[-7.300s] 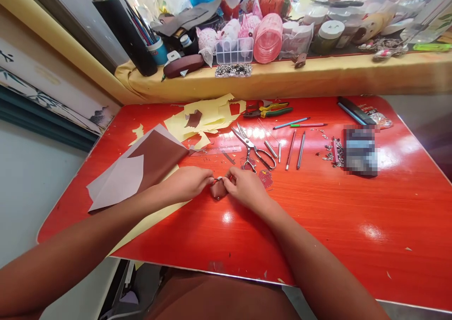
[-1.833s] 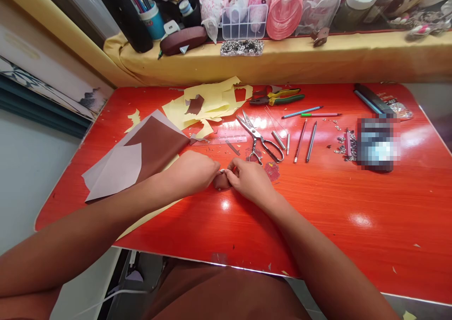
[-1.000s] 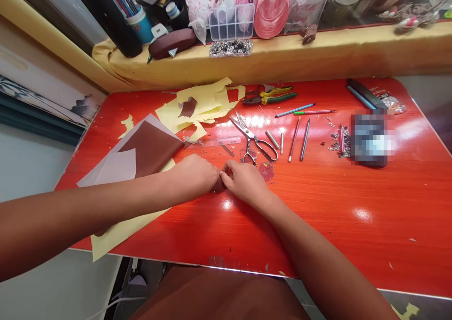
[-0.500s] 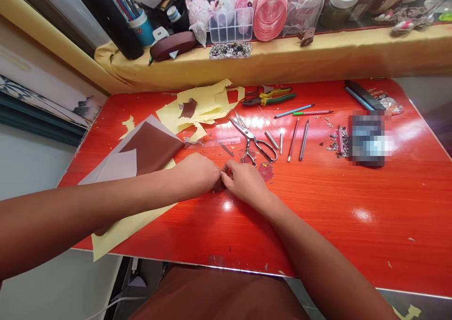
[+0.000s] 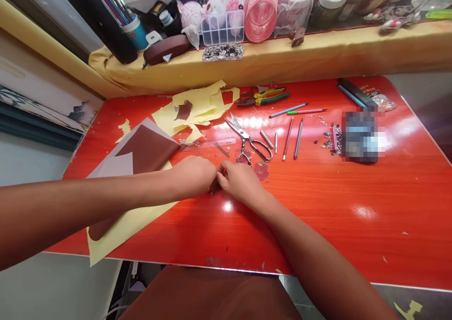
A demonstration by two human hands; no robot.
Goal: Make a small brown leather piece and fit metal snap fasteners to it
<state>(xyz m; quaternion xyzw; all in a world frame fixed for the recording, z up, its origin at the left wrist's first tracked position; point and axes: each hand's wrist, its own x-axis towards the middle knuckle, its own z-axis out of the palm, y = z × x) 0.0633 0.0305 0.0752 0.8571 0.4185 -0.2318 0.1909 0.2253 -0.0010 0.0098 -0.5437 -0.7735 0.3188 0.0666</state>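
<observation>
Hands (image 5: 242, 181) hold brown piece (image 5: 213, 186); glossy red table (image 5: 318, 216), yellow-draped ledge (image 5: 268, 68) behind

A red table (image 5: 318, 207) (glossy) bears scissors (image 5: 242, 132), pliers (image 5: 260, 98), 2 short silvery rods (image 5: 267, 139) and yellow paper (image 5: 208, 104).

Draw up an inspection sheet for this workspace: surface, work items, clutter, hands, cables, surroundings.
Surface: glossy red table, small scraps scattered on it.
Work items: small brown piece, mostly hidden; scissors beyond it, blades parted.
Clutter: yellow paper scraps, pliers, pens, loose metal fittings.
Left hand: at the small brown piece, fingers hidden.
Right hand: grips the small brown piece.
Cables: what looks like a pale cord, lower left, below the table.
Surroundings: ledge with yellow cloth behind the table, a pink jar among the things on it.
</observation>
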